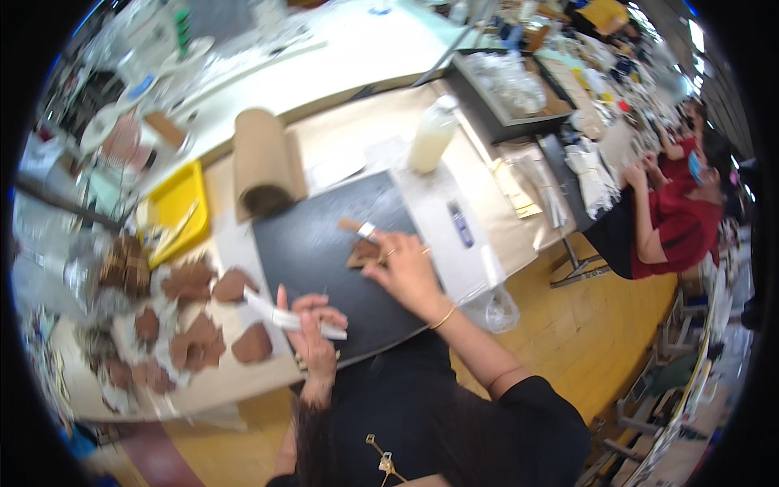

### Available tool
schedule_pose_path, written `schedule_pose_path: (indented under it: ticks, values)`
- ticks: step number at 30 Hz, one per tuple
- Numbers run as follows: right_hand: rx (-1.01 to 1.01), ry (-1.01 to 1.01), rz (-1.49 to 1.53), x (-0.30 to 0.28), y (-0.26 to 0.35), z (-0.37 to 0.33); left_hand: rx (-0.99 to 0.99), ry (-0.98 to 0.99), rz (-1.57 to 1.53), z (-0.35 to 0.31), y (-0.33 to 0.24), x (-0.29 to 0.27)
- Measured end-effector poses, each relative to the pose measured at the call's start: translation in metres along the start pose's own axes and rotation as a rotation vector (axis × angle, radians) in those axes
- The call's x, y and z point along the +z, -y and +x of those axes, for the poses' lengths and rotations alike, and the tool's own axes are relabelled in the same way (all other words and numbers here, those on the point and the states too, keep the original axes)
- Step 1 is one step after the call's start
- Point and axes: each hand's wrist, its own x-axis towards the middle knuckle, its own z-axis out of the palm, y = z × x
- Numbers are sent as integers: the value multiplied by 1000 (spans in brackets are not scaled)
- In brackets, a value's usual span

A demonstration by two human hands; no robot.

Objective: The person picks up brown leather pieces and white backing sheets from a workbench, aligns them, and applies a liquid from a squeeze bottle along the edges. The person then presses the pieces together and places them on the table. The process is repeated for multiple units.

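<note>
My left hand [316, 329] is at the near edge of a dark grey mat [312, 235], with a long white flat strip [284, 317] held between its fingers. The strip's kind does not show. Over the middle of the mat, my right hand [410, 272] has its thumb and fingers closed at a small brown piece with a tan edge [363, 253]. Just above those fingers a short brown stick-like thing with a white band [351, 224] juts out; whether it is held is unclear.
Several brown cut pieces [197, 342] lie left of the mat. Beyond it stand a brown roll [264, 166], a yellow tray [180, 213] and a pale bottle [433, 135]. A purple-labelled tube [461, 225] lies right. A person in red [680, 215] sits farther right.
</note>
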Motion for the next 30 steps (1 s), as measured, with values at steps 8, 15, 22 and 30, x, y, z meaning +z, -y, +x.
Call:
schedule_pose_path:
  ticks: [8,15,22,30]
  values:
    - [6,332,694,-63,-37,28,-203,188,111,-10,28,10]
    - [114,-748,544,-208,-139,89,-192,284,164,-4,60,29]
    - [267,-894,-152,-286,-323,200,-183,207,225,-7,74,25]
    - [116,-715,700,-215,-250,111,-163,266,34,5,52,49]
